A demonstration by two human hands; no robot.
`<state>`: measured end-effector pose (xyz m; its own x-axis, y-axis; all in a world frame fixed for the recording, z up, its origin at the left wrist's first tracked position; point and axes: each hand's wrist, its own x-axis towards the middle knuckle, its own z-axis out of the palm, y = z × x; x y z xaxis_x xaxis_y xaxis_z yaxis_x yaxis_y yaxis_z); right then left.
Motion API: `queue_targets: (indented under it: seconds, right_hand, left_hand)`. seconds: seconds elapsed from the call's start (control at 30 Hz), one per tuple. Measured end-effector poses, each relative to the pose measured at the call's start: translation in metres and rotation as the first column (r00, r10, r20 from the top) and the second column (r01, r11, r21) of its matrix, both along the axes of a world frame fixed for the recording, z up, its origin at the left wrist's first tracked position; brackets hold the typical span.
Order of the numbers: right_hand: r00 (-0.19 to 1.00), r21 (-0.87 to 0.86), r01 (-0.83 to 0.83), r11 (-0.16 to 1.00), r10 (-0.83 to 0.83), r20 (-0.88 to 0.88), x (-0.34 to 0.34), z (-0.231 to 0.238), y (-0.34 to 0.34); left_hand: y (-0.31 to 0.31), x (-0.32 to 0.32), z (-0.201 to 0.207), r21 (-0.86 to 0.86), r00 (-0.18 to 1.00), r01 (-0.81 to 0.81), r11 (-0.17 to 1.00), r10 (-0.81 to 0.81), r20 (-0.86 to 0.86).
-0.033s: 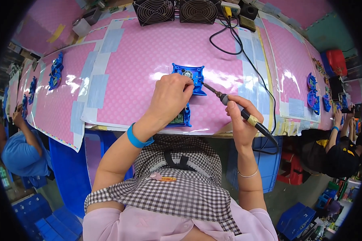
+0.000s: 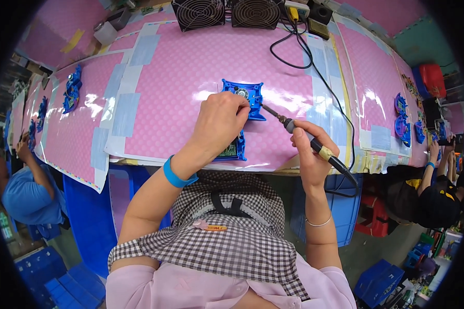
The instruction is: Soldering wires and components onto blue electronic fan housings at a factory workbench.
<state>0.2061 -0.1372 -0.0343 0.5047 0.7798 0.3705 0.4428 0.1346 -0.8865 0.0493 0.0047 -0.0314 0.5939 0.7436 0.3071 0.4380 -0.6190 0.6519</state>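
Observation:
A soldering iron (image 2: pixel 288 125) is gripped in my right hand (image 2: pixel 314 154), its tip pointing up and left at the right edge of a blue plastic housing (image 2: pixel 255 114). Whether the tip touches it, I cannot tell. A round metallic part (image 2: pixel 242 93) sits inside the housing. My left hand (image 2: pixel 217 118) lies over the housing's left side, fingers pinched together; what they hold is hidden. Partly under that wrist, closer to me, is a second blue housing piece with a green circuit board (image 2: pixel 230 151).
Two black fans (image 2: pixel 255 14) stand at the table's far edge. A black cable (image 2: pixel 327 82) runs down the right side to the iron. More blue housings lie left (image 2: pixel 72 91) and right (image 2: pixel 402 126). Co-workers sit at both sides. Blue bins (image 2: pixel 327 216) stand below the table.

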Motion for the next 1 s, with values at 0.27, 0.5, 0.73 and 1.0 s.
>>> queue_targets:
  seconds: [0.27,0.5,0.73,1.0]
  right_hand:
    - [0.998,0.04,0.064,0.997,-0.063,-0.024,0.002,0.002,-0.004]
    - [0.995,0.105,0.101,0.989,-0.101,-0.007,-0.002,0.004,-0.004]
    - [0.999,0.077,-0.045,0.996,0.043,0.019,-0.003,0.002,-0.004]
    - [0.996,0.043,-0.084,0.996,0.086,-0.039,-0.008,-0.001,0.008]
  left_hand:
    - [-0.002,-0.022,0.022,-0.031,0.974,-0.08,0.996,0.085,0.212]
    - [-0.011,-0.052,0.018,-0.237,0.902,-0.272,0.933,0.333,0.276]
    - [-0.007,-0.025,0.009,-0.13,0.961,-0.205,0.97,0.225,0.163]
    - [-0.002,-0.02,-0.002,-0.089,0.976,-0.147,0.985,0.16,0.15]
